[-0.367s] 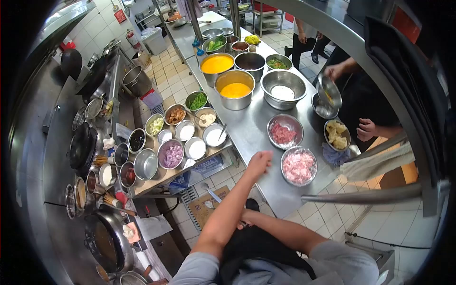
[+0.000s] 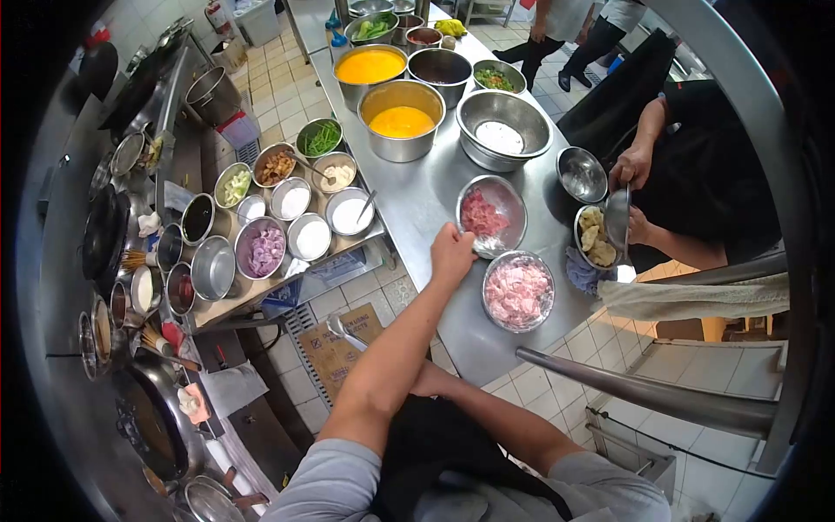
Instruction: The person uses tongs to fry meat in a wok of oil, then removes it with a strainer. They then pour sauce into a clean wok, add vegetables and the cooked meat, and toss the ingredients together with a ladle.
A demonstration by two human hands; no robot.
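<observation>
- Your left hand (image 2: pixel 453 256): fingers curled in and closed on the near-left rim of the red-meat bowl (image 2: pixel 513 202).
- Red-meat bowl: metal, on the steel counter (image 2: pixel 417 196), holding a clump of raw red meat (image 2: pixel 482 214).
- Your right hand (image 2: pixel 428 380): mostly behind your left forearm; you cannot tell from here how its fingers stand.
- Pale-meat bowl (image 2: pixel 519 291): metal, heaped with pink pieces, just beside the red-meat bowl, on your side.
- Co-worker's hands (image 2: pixel 632 164): across the counter, with a metal vessel (image 2: pixel 617 217) over the bowl of pale yellow chunks (image 2: pixel 597 237).
- Two pots of orange-yellow liquid (image 2: pixel 402 148), farther up the counter.
- Shelf to your left: metal tubs, one of chopped purple onion (image 2: pixel 263 251).
- Cardboard (image 2: pixel 322 365), on the floor: printed lettering, too small to read surely.
</observation>
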